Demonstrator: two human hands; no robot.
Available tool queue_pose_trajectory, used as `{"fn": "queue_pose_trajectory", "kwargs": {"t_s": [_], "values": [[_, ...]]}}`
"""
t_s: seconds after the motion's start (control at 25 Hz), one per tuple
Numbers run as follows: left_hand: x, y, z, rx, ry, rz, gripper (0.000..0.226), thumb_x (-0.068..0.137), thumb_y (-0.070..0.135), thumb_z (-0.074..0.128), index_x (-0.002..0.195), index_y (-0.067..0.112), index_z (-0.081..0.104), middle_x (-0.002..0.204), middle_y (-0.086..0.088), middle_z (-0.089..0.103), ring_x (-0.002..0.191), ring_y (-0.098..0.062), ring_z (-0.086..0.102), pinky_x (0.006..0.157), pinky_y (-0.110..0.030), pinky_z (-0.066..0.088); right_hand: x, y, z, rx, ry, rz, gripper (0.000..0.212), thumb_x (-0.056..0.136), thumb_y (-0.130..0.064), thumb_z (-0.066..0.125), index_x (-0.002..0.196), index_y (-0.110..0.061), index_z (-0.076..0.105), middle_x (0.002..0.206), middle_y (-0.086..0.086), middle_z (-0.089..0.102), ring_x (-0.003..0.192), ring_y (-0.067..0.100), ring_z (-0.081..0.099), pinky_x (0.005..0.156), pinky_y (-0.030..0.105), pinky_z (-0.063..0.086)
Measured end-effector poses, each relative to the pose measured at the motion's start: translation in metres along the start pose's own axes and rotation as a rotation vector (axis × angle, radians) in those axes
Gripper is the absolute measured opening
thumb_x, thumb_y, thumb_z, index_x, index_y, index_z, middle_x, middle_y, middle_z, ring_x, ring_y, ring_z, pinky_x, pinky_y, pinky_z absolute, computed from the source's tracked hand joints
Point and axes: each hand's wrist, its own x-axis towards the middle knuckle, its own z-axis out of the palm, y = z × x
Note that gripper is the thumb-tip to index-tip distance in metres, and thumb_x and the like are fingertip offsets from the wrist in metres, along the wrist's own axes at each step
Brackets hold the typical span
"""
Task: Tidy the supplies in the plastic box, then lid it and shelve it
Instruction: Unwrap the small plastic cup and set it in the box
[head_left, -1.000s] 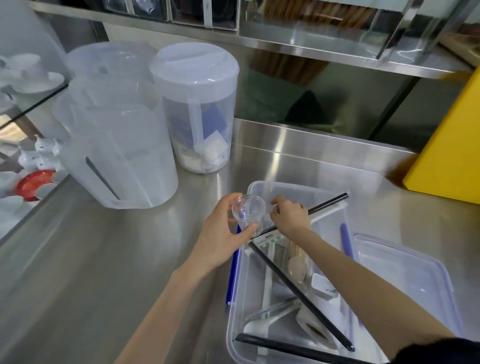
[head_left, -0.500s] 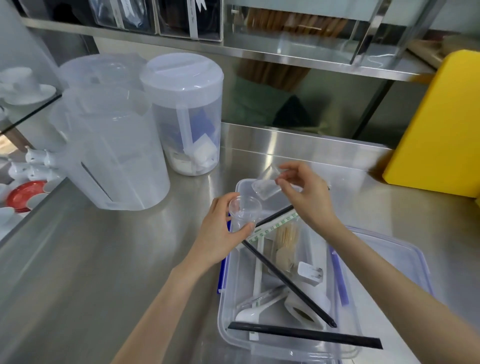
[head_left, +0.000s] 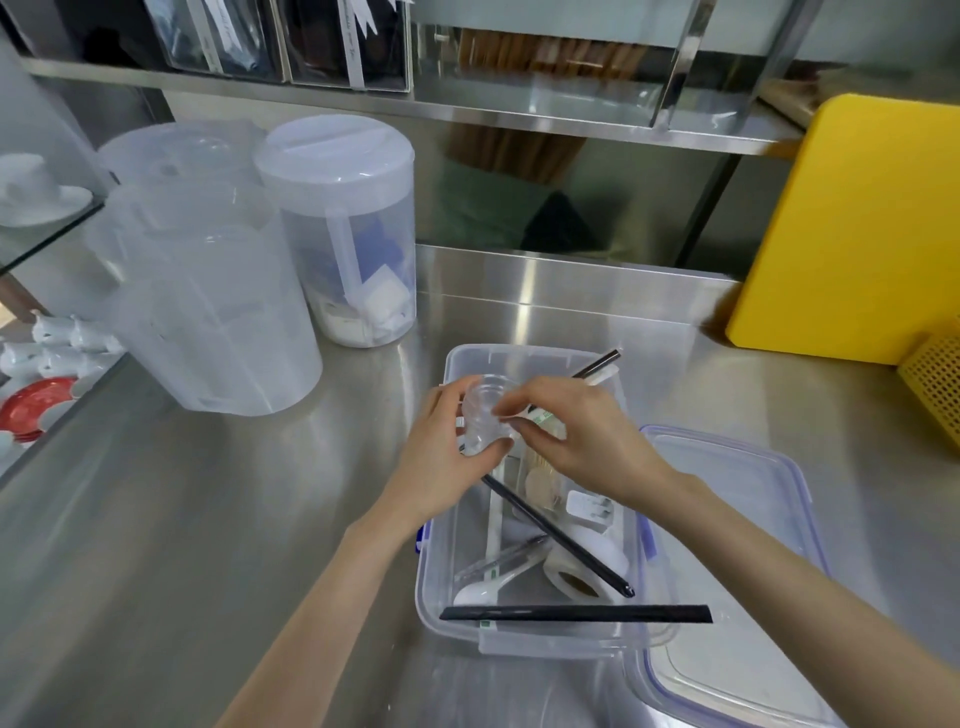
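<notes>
A clear plastic box (head_left: 524, 636) stands open on the steel counter. Inside lie long black straws (head_left: 571, 613), a white spoon (head_left: 480, 590), a tape roll (head_left: 574, 574), a white plug (head_left: 589, 509) and wrapped sticks. Its clear lid (head_left: 737, 571) with blue clips lies flat to the right. Over the box's far left corner, my left hand (head_left: 441, 462) grips a small clear cup (head_left: 485, 415). My right hand (head_left: 582, 436) pinches a second small clear cup at the first one's rim; the two cups meet and I cannot tell how deep one sits in the other.
Two large translucent pitchers (head_left: 208, 291) and a lidded round container (head_left: 348, 228) stand at the back left. A yellow board (head_left: 852, 228) and a yellow basket (head_left: 935, 384) are at the right. A steel shelf (head_left: 467, 109) runs above the counter. White crockery (head_left: 57, 343) sits lower left.
My right hand lifted a second small clear cup out of the box, raised it, then brought it down onto the cup in my left hand. The left hand stayed roughly in place.
</notes>
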Motion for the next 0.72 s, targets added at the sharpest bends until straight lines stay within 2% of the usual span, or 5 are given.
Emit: {"fn": "queue_pose_trajectory", "kwargs": {"t_s": [0.2,0.36,0.48,0.56,0.72], "values": [[-0.007,0.001,0.002,0.048,-0.013,-0.015,0.065,0.074,0.021,0.070,0.130,0.025,0.038,0.120,0.011,0.038,0.098,-0.006,0.049,0.079,-0.008,0.038,-0.011,0.000,0.008,-0.018,-0.051,0.027,0.020,0.087,-0.010,0.056,0.103,-0.008,0.068,0.098,0.006,0.072,0.093,0.022,0.065,0.083,0.032,0.050],[-0.011,0.004,0.003,0.022,-0.027,0.004,0.060,0.073,0.019,0.071,0.125,0.024,0.041,0.117,0.010,0.043,0.088,0.004,0.051,0.070,0.003,0.040,-0.015,0.001,0.006,0.121,0.075,0.107,0.020,0.090,-0.011,0.053,0.102,-0.010,0.068,0.097,0.006,0.069,0.087,0.015,0.063,0.079,0.014,0.043],[-0.015,0.006,0.005,-0.002,-0.058,0.017,0.056,0.073,0.017,0.071,0.116,0.035,0.039,0.113,0.017,0.045,0.088,0.010,0.049,0.068,0.006,0.039,-0.015,0.005,0.007,0.172,0.155,0.248,0.022,0.090,-0.015,0.052,0.108,-0.010,0.063,0.103,0.006,0.062,0.087,0.008,0.057,0.076,0.004,0.041],[-0.017,0.007,0.007,-0.012,-0.079,0.016,0.057,0.074,0.018,0.070,0.115,0.039,0.036,0.109,0.024,0.043,0.088,0.013,0.048,0.066,0.009,0.036,-0.017,0.009,0.011,0.183,0.116,0.351,0.025,0.090,-0.021,0.052,0.113,-0.011,0.060,0.108,0.005,0.060,0.088,0.007,0.056,0.073,0.004,0.043],[-0.021,0.005,0.011,0.021,-0.102,0.009,0.063,0.074,0.022,0.070,0.128,0.026,0.037,0.119,0.016,0.042,0.090,0.009,0.050,0.070,0.008,0.037,-0.024,0.010,0.018,0.232,0.073,0.448,0.027,0.090,-0.023,0.053,0.114,-0.013,0.058,0.099,-0.002,0.063,0.084,0.010,0.059,0.068,0.005,0.044]]}}
